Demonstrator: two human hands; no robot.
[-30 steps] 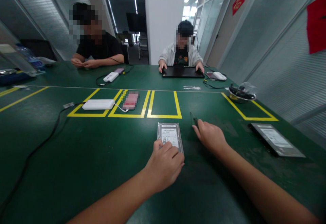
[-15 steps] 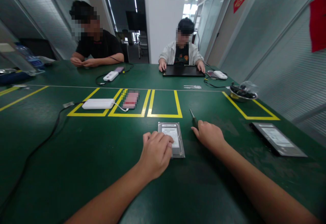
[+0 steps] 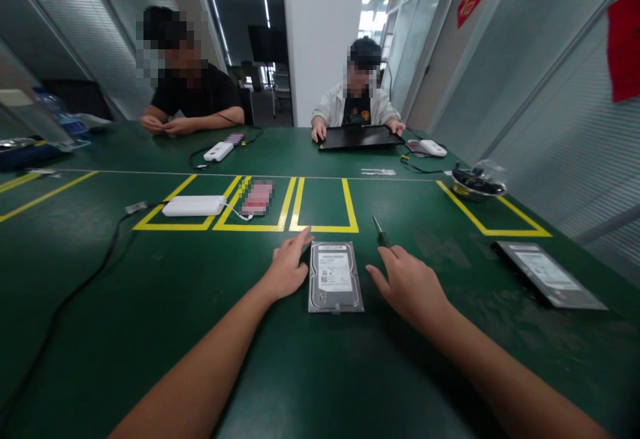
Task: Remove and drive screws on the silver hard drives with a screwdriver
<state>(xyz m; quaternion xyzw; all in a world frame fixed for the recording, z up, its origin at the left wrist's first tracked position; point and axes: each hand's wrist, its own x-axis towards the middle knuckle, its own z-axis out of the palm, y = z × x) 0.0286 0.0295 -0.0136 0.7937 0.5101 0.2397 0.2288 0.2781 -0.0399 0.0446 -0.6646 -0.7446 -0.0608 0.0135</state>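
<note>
A silver hard drive (image 3: 349, 297) with a white label lies flat on the green table in front of me. My left hand (image 3: 289, 267) is just left of it, fingers stretched forward and the thumb near the drive's edge, holding nothing. Right of the drive lies a screwdriver (image 3: 381, 231), its metal tip pointing away from me. My right hand (image 3: 407, 278) rests over the rear of its dark handle, thumb spread away from the fingers; the covered end of the handle is hidden.
A second hard drive (image 3: 547, 274) lies at the right. Beyond are yellow tape frames (image 3: 325, 228), a white power bank (image 3: 195, 206) cabled to a phone (image 3: 257, 198), and a metal bowl (image 3: 477, 186) of dark parts. Two people sit opposite, one holding a black panel (image 3: 360, 137).
My left hand has come off the hard drive and moved left, uncovering its label. The right hand's thumb has opened away from the screwdriver. The person opposite has tilted the black panel.
</note>
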